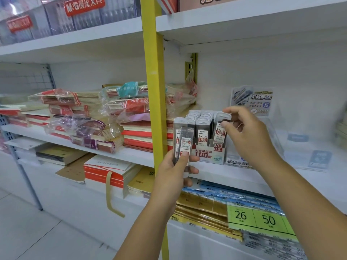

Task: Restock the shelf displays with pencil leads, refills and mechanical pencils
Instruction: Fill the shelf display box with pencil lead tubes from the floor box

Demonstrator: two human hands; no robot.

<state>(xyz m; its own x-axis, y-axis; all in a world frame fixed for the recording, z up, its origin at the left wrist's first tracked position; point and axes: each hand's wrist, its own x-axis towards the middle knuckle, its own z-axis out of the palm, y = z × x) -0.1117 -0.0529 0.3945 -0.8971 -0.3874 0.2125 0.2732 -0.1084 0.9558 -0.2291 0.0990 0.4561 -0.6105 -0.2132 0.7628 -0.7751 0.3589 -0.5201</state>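
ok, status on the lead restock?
Left hand holds spare packs. Right hand pinches a pack, tilted, at the display box, right row. Path looks clear.

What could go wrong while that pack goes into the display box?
The right hand pinches the clear plastic lead pack only by its top, tilted, so it might slip or seat crooked in the red and white cardboard display box. The left hand grips a small stack of clear packs, overlapped; one could slide out.
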